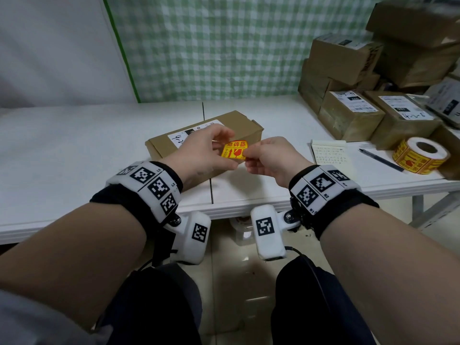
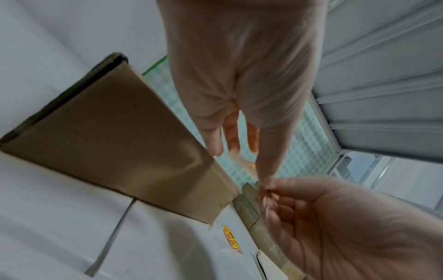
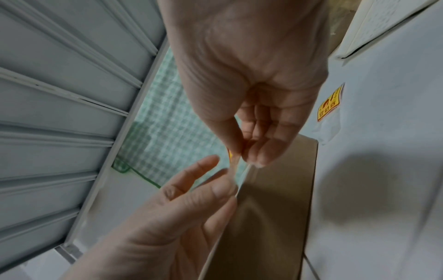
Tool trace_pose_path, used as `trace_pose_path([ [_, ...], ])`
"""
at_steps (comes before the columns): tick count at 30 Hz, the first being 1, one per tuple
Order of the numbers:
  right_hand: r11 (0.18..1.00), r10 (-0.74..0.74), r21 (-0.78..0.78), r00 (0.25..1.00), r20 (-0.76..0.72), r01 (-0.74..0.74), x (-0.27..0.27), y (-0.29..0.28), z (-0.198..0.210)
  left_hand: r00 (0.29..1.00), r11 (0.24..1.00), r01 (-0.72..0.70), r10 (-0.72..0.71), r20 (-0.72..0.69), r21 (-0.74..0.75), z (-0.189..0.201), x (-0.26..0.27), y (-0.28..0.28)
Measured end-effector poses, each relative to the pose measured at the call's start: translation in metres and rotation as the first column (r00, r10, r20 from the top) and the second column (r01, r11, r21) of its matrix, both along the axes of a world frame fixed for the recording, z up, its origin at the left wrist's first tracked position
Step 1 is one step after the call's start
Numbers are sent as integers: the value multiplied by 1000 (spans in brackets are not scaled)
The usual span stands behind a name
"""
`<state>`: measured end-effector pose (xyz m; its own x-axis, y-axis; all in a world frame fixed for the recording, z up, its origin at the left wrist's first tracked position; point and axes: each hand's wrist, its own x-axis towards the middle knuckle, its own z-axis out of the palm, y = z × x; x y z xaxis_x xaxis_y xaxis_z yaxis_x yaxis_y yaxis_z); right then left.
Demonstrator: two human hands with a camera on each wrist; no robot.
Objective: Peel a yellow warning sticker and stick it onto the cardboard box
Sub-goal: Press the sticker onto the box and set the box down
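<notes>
In the head view both hands hold a yellow warning sticker (image 1: 235, 150) with red print just above the near side of the cardboard box (image 1: 240, 122). My left hand (image 1: 220, 153) pinches its left side between thumb and fingers. My right hand (image 1: 247, 155) pinches its right edge. The left wrist view shows the left thumb tip meeting the right hand (image 2: 335, 217) beside the box (image 2: 115, 144). From the right wrist, the right hand (image 3: 244, 156) pinches a thin edge, and the left hand (image 3: 179, 208) is below it. Whether the backing has come off is hidden.
A roll of yellow stickers (image 1: 420, 155) stands at the right of the white table (image 1: 74, 145), beside a notepad (image 1: 331, 155) and a pen (image 1: 380, 160). Several labelled boxes (image 1: 348, 115) are stacked at the back right. Another yellow sticker (image 3: 329, 104) on clear backing lies on the table.
</notes>
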<state>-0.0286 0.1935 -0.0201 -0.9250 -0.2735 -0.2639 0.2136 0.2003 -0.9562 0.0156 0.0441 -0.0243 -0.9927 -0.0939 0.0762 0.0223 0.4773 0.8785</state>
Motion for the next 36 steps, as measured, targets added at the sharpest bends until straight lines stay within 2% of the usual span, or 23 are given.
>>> trace_pose_path([
  [2,999,-44,5,999,-16,44,-4,2,-2,994,981,-105,99,-41,-162,1,-1,-8],
  [4,997,-75,-6,997,-30,75,-6,4,-4,973,915,-232,215,-89,-330,1,-3,-20],
  [6,996,-92,-17,995,-42,91,-7,6,-6,955,841,-289,287,-75,-458,-1,-4,-32],
  [11,999,-48,-18,997,-60,47,-6,6,-9,887,746,-205,415,201,-634,-9,-4,-52],
  [13,1000,-11,14,997,-77,12,-7,6,-10,873,731,-163,420,249,-663,-10,-4,-57],
  [19,992,110,77,992,-63,-105,-10,4,-17,888,732,-122,383,257,-671,-2,-1,-60],
  [25,950,281,143,960,-5,-277,-7,-6,-31,891,657,33,323,320,-754,8,1,-60],
  [27,950,283,135,959,1,-280,-5,-11,-35,903,635,63,291,315,-770,9,0,-54],
  [30,962,253,103,967,4,-252,-6,-15,-42,915,728,84,213,341,-681,11,-2,-46],
  [32,969,230,93,973,5,-230,-7,-17,-46,924,752,61,206,322,-657,11,-3,-43],
  [36,973,216,78,976,9,-216,-10,-19,-50,941,688,17,234,244,-726,6,-3,-37],
])
